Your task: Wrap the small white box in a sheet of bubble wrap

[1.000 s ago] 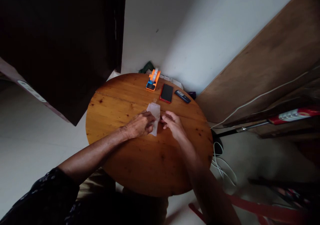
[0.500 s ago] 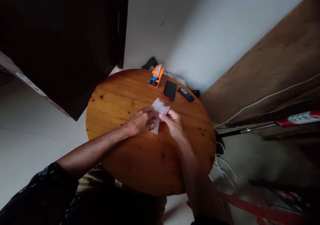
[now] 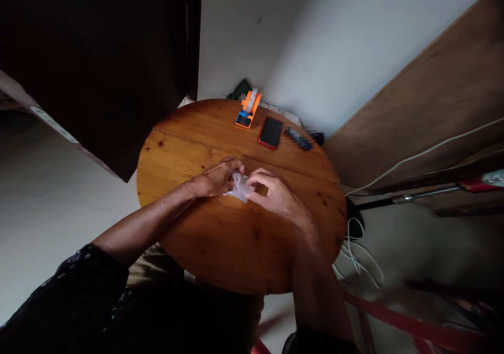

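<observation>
L hand (image 3: 219, 178), R hand (image 3: 277, 195): plastic (image 3: 240, 188) btwn, touching both.

Near the far edge of the round wooden tabletop (image 3: 177, 154), an orange-and-blue tape dispenser (image 3: 248, 110) sits beside a red-edged, black-faced smartphone (image 3: 271, 132), with a blurred dark object (image 3: 298, 138) just right. Beyond, the white wall (image 3: 315, 44) borders a brown wooden board (image 3: 425, 75).
</observation>
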A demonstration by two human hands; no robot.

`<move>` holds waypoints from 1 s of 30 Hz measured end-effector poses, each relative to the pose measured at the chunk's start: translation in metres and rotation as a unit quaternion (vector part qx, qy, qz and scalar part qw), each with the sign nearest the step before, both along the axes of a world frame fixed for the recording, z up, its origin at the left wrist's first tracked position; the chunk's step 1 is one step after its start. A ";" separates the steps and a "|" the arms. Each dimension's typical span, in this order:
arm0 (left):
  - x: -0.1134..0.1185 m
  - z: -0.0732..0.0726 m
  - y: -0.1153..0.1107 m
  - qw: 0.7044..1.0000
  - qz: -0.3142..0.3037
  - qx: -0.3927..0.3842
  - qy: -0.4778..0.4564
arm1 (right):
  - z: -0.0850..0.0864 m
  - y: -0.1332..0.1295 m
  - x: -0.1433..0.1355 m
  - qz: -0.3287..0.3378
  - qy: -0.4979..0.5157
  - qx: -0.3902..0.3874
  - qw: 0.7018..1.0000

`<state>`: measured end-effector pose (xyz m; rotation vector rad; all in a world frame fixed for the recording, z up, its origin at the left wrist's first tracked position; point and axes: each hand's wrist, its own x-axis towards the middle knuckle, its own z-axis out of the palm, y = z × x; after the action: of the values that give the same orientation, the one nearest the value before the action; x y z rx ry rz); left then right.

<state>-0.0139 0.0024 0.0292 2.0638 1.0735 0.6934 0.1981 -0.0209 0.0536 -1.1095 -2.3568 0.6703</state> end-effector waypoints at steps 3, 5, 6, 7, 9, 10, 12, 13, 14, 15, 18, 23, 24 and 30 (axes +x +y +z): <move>-0.003 0.003 0.000 0.999 -0.020 -0.012 -0.026 | 0.002 -0.007 -0.004 -0.006 -0.083 0.028 0.996; -0.008 0.005 0.001 0.998 -0.043 -0.036 -0.034 | 0.001 -0.011 -0.008 -0.014 -0.132 0.064 0.989; -0.011 0.006 0.001 0.997 -0.057 -0.050 -0.034 | 0.000 -0.012 -0.011 -0.018 -0.149 0.080 0.985; -0.015 0.008 0.002 0.995 -0.072 -0.062 -0.028 | -0.001 -0.013 -0.013 -0.021 -0.162 0.096 0.982; -0.022 0.011 0.003 0.992 -0.104 -0.075 -0.006 | -0.004 -0.013 -0.016 -0.024 -0.179 0.122 0.976; -0.026 0.012 0.003 0.990 -0.121 -0.076 0.007 | -0.006 -0.013 -0.016 -0.025 -0.184 0.133 0.974; -0.029 0.012 0.003 0.987 -0.144 -0.070 0.028 | -0.008 -0.011 -0.017 -0.023 -0.181 0.147 0.972; -0.029 0.012 0.003 0.987 -0.146 -0.061 0.034 | -0.008 -0.009 -0.017 -0.023 -0.173 0.149 0.973; -0.028 0.011 0.002 0.988 -0.138 -0.049 0.037 | -0.008 -0.008 -0.016 -0.025 -0.161 0.147 0.976; -0.026 0.010 0.001 0.991 -0.124 -0.035 0.041 | -0.008 -0.007 -0.016 -0.030 -0.147 0.141 0.979; -0.017 0.005 0.000 0.997 -0.062 -0.023 0.025 | -0.007 -0.003 -0.013 -0.056 -0.082 0.101 0.990; -0.009 0.006 0.001 0.984 -0.022 -0.162 -0.070 | -0.011 0.006 -0.008 -0.090 0.039 -0.074 0.992; -0.009 0.008 0.002 0.980 -0.019 -0.186 -0.066 | -0.013 0.008 -0.008 -0.091 0.052 -0.109 0.988; -0.011 0.012 0.003 0.977 0.007 -0.212 -0.009 | -0.017 0.012 -0.008 -0.059 0.109 -0.199 0.972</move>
<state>-0.0253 0.0056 0.0416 1.6821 1.1175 0.4408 0.1906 -0.0093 0.0365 -1.2534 -2.0022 1.1921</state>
